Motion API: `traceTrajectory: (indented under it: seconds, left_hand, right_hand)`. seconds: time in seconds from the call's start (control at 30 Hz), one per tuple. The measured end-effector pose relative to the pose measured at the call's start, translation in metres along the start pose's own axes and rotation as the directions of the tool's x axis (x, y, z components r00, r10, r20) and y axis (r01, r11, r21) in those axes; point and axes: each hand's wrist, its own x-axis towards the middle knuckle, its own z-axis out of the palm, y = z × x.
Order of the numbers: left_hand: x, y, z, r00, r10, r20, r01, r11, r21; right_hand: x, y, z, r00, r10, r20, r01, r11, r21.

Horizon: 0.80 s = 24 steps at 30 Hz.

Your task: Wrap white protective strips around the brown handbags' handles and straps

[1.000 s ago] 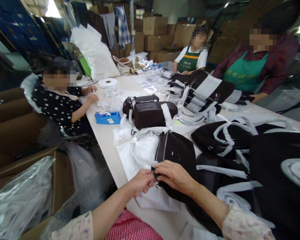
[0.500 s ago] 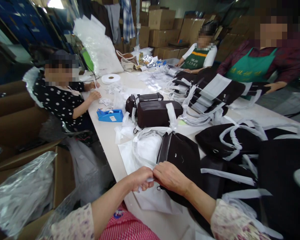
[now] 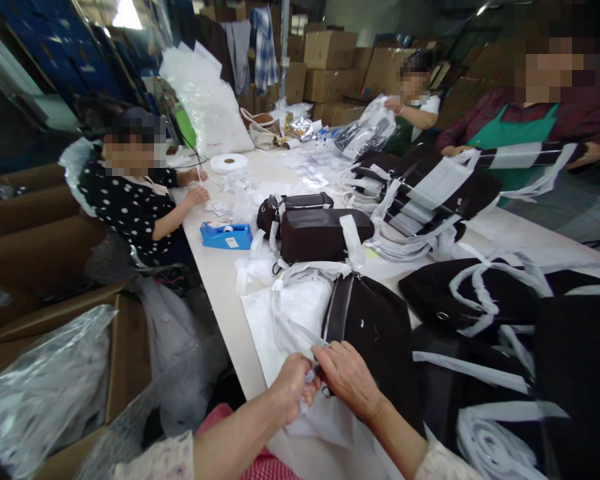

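Pinched tight, the left hand (image 3: pixel 293 387) has a grip on a crumpled white scrap (image 3: pixel 309 387); the right hand (image 3: pixel 347 381) meets it, fingers bent, at the near edge of the dark brown bag (image 3: pixel 375 327), what they pinch being hidden. That bag lies on the desk (image 3: pixel 215 280), soft-sided, with a smooth dark band and pale-wrapped handle (image 3: pixel 283 313). Left of the desk, an open cardboard box (image 3: pixel 130 353) holds clear plastic (image 3: pixel 50 373) around whitish contents. The blue dispenser (image 3: pixel 225 239) carries a roll.

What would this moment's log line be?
left hand: gripping white wrapping | right hand: at dark bag's edge | blue tape dispenser: left
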Motion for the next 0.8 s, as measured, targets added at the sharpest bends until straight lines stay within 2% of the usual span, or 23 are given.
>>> traceTrajectory:
  seconds: [0.1, 0.23, 0.33, 0.43, 0.63, 0.8]
  left_hand:
    - [-0.006, -0.011, 0.005, 0.996, 0.091, -0.009, -0.091, 0.994, -0.062]
    - [-0.007, -0.025, 0.009, 0.983, 0.184, -0.010, -0.182, 0.960, -0.211]
    - [-0.006, -0.031, 0.011, 0.977, 0.207, -0.053, -0.214, 0.939, -0.271]
    - [-0.005, -0.034, 0.011, 0.976, 0.196, -0.089, -0.213, 0.942, -0.259]
    - [0.000, -0.033, 0.004, 0.984, 0.169, -0.061, -0.176, 0.975, -0.136]
    - [0.006, -0.038, -0.006, 0.993, 0.121, 0.005, -0.121, 0.990, -0.066]
  right_hand:
    - [-0.011, -0.001, -0.001, 0.993, 0.100, -0.065, -0.100, 0.995, 0.008]
    - [-0.019, -0.004, 0.001, 0.986, 0.124, -0.107, -0.124, 0.992, 0.015]
    - [-0.019, -0.007, 0.004, 0.984, 0.118, -0.133, -0.118, 0.993, 0.010]
    - [-0.019, -0.010, 0.007, 0.985, 0.111, -0.132, -0.112, 0.994, -0.001]
    - [-0.015, -0.009, 0.006, 0.997, 0.076, -0.018, -0.076, 0.997, 0.009]
    - [-0.017, -0.003, -0.012, 0.988, 0.126, 0.089, -0.133, 0.988, 0.075]
